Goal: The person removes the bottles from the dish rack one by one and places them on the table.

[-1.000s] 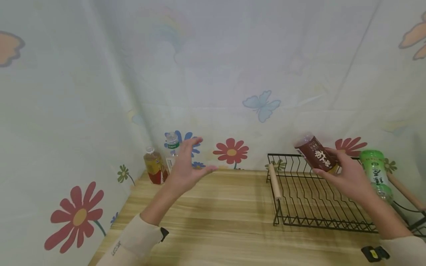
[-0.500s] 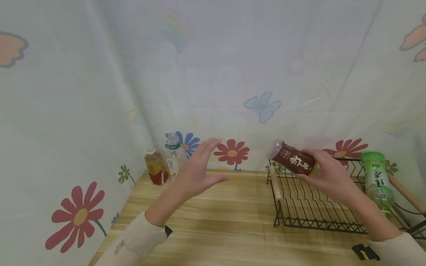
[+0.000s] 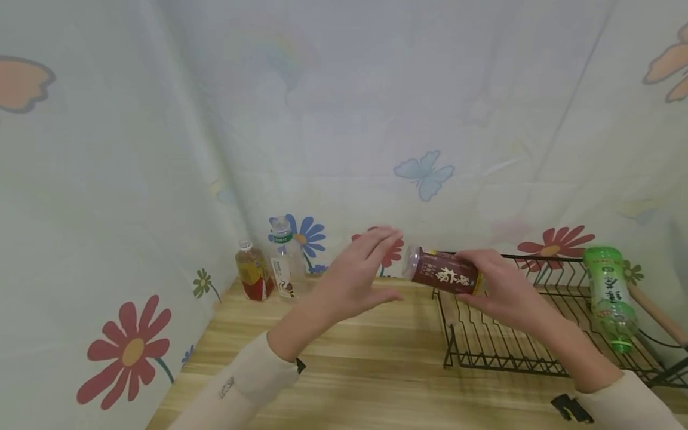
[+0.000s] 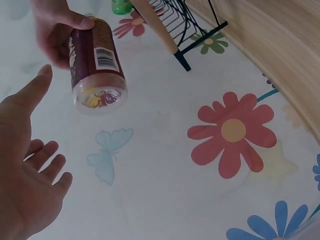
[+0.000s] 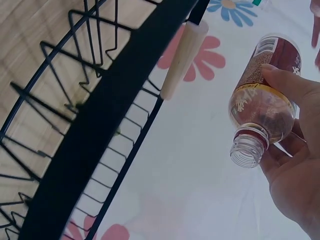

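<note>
My right hand (image 3: 502, 289) grips a clear plastic bottle with a dark red label (image 3: 443, 272), tilted on its side, its base toward my left hand. In the right wrist view the bottle (image 5: 265, 95) shows an uncapped neck, with my thumb and fingers round its shoulder. My left hand (image 3: 357, 275) is held up just left of the bottle's base, fingers and thumb spread apart with nothing between them. From the left wrist view, a gap shows between the left hand (image 4: 32, 165) and the bottle (image 4: 97, 65).
A black wire rack (image 3: 516, 340) with wooden handles stands on the right of the wooden table (image 3: 344, 370). A green bottle (image 3: 610, 292) lies neck down in it. At the back left stand a red-and-yellow-labelled bottle (image 3: 254, 272) and a clear bottle (image 3: 287, 263). Flowered cloth hangs behind.
My right hand has carried the bottle leftward from over the rack, turning it closer to level. My left hand has moved right toward it.
</note>
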